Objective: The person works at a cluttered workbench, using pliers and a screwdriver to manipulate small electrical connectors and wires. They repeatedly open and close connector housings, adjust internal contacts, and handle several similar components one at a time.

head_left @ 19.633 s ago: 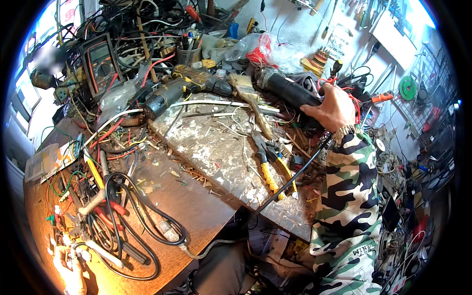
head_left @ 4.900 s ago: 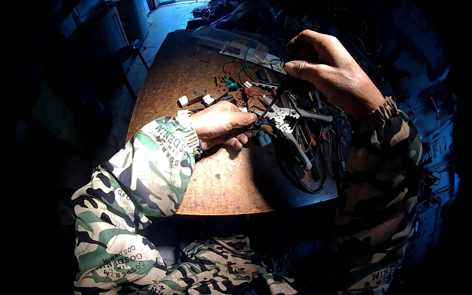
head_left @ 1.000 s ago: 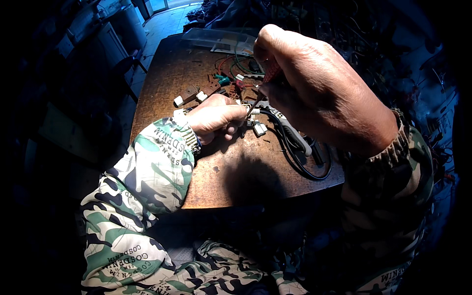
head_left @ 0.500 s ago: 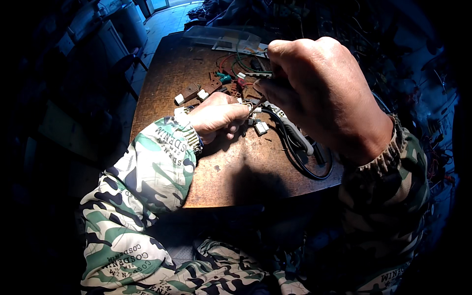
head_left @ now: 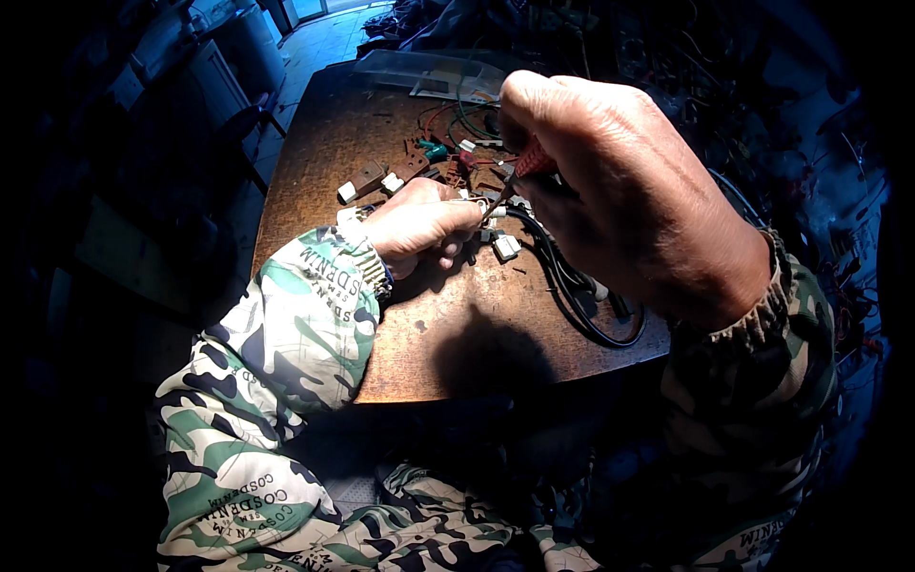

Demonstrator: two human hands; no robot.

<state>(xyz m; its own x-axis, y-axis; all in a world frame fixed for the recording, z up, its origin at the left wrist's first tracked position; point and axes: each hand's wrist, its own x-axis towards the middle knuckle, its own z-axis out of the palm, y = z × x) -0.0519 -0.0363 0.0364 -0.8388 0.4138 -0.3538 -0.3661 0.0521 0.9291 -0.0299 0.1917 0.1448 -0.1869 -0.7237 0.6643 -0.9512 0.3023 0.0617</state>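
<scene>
Held from above by my closed right hand point(head_left: 634, 191) is a screwdriver with a red handle point(head_left: 536, 158). Its thin shaft slants down to the left, and the tip meets a small white part point(head_left: 488, 211) at the fingertips of my left hand point(head_left: 419, 227). That left hand pinches the part just over the table; the fingers hide most of it, so its exact kind is unclear. A looped black cable point(head_left: 564, 291) runs from beside the white part toward the right, partly under my right hand. Close by lies a white block point(head_left: 506, 247).
On the worn wooden table point(head_left: 319, 143) lie brown blocks with white ends point(head_left: 365, 180), a green piece point(head_left: 436, 151), small red parts and thin wires point(head_left: 467, 118). A clear plastic sheet point(head_left: 410, 69) rests at the far edge. Dark clutter fills the right side.
My right hand has shifted slightly and turned, so the screwdriver's red handle now shows. The left hand stays in place with the white part.
</scene>
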